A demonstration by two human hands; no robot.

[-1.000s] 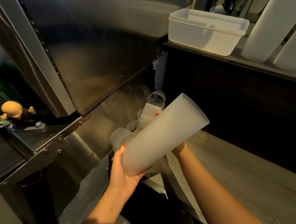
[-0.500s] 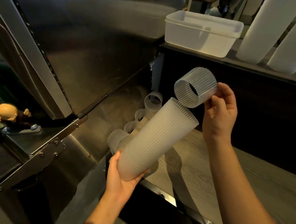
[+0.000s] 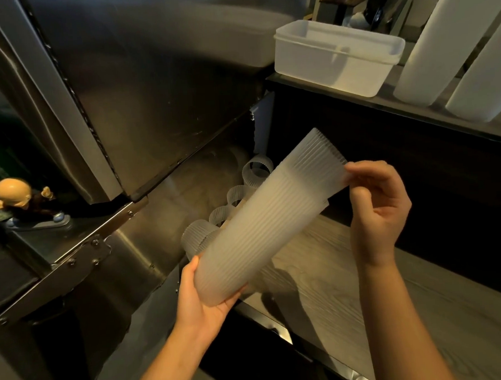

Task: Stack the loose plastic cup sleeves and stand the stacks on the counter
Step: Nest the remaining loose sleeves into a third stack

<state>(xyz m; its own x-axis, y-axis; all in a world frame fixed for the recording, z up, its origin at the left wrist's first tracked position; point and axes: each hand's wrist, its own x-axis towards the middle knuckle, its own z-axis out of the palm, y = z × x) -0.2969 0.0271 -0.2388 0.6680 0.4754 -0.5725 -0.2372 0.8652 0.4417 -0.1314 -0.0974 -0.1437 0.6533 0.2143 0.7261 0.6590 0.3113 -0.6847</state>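
Sleeve stack (image 3: pixel 263 227): ribbed, translucent, held in the air over the near left end of the worktop (image 3: pixel 424 311). Its long axis is tilted, narrow end low and toward the person, wide end up, away and to the right.

Left hand (image 3: pixel 205 296): palm up under the narrow end, fingers and thumb curled round it.

Right hand (image 3: pixel 375 209): thumb and fingertips pinch the rim of the top sleeve (image 3: pixel 317 163), which sits partway over the stack's wide end.

Loose sleeves (image 3: pixel 257 172) lie in the corner behind the stack, between the steel cabinet (image 3: pixel 151 93) and the dark back panel (image 3: pixel 416 166). There is an air gap between the wide end and that panel. The worktop runs on rightward below the right forearm. On the shelf above are a white tub (image 3: pixel 332 57) and two tall white columns (image 3: pixel 439 43).
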